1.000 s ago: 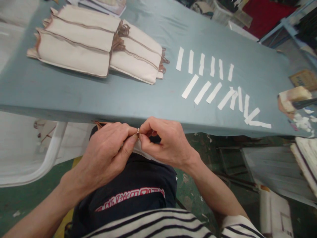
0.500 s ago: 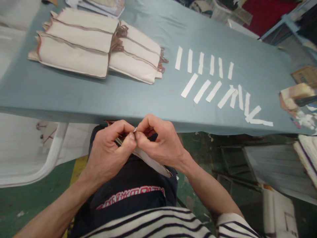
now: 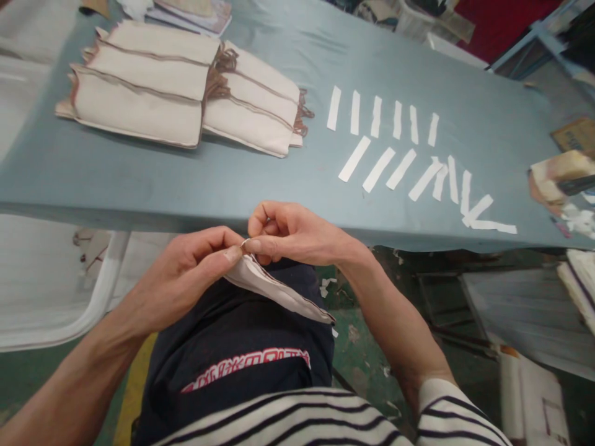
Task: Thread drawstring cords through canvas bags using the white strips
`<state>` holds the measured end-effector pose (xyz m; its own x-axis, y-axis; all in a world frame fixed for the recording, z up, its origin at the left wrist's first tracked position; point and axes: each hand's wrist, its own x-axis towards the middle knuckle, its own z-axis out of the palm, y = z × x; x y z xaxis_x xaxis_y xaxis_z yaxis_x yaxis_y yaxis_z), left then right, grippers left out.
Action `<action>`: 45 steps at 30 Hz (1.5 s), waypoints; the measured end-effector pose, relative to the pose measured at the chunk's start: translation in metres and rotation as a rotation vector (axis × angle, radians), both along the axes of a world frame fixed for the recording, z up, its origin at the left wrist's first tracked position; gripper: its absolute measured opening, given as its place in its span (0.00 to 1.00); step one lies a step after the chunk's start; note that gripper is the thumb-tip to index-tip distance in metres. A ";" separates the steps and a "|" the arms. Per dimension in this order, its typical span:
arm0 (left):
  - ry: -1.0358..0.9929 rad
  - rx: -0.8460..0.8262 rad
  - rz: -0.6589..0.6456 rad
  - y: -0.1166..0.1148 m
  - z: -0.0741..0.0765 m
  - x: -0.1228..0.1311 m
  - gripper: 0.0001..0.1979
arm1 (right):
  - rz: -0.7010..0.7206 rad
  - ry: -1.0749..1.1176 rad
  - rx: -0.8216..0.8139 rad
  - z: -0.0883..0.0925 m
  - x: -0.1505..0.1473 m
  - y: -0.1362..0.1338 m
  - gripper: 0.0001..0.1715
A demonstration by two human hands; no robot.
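A cream fabric piece with dark edging hangs down over my lap, its upper end held up near the table edge. My left hand pinches that end between thumb and forefinger. Right against it, my right hand has its thumb and fingers closed on the same spot. A tiny white bit shows between the fingertips; what exactly it is I cannot make out. The hands' fingers hide most of the gripped end.
On the blue-green table lie stacks of cream fabric pieces with brown cords at far left. Several white strips are laid out in rows to the right. A white tubular frame stands below left; paper scraps litter the floor.
The right hand has turned flatter and moved slightly up and left. My left hand has shifted a little left, and more of the hanging fabric piece shows.
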<state>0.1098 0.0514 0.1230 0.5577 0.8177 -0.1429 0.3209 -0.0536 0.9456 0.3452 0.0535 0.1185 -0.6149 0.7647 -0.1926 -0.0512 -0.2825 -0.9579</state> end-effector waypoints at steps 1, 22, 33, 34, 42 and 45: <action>0.007 0.006 0.008 -0.001 0.000 -0.002 0.17 | 0.007 0.022 -0.002 -0.002 -0.001 0.001 0.32; 0.078 -0.120 0.174 -0.008 -0.002 0.003 0.15 | -0.041 -0.109 0.087 -0.008 -0.012 -0.001 0.30; -0.103 -0.225 0.342 -0.011 -0.006 -0.005 0.16 | -0.330 -0.576 0.591 0.003 -0.013 -0.044 0.07; -0.111 -0.234 0.344 -0.012 -0.008 -0.006 0.16 | -0.355 -0.650 0.688 -0.001 -0.015 -0.050 0.05; -0.173 -0.282 0.375 -0.011 -0.020 -0.005 0.06 | -0.444 -0.814 1.196 -0.030 -0.020 -0.055 0.16; -0.213 -0.323 0.327 -0.011 -0.017 -0.008 0.08 | -0.370 -0.797 1.177 -0.026 -0.015 -0.054 0.14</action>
